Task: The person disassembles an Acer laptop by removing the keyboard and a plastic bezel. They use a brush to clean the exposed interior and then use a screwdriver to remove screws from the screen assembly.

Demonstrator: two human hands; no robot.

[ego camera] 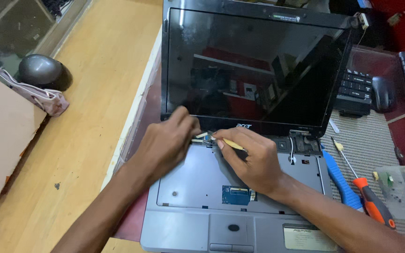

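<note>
An open grey laptop (202, 187) lies in front of me with its keyboard removed, baring the grey metal tray and a small blue circuit patch (236, 194). Its dark screen (254, 65) stands upright. My left hand (165, 143) rests at the tray's top edge, fingertips pinching at a small flat ribbon cable (201, 136) near the hinge. My right hand (254, 159) holds a thin yellow tool (233, 144) whose tip meets the same connector.
A blue-handled tool (341, 180) and an orange-handled screwdriver (369, 197) lie right of the laptop on a woven mat. A clear plastic tray (401, 189), a black keyboard (355, 91) and mouse (383, 93) sit further right. A dark round object (43, 71) with cloth rests on the wooden bench at left.
</note>
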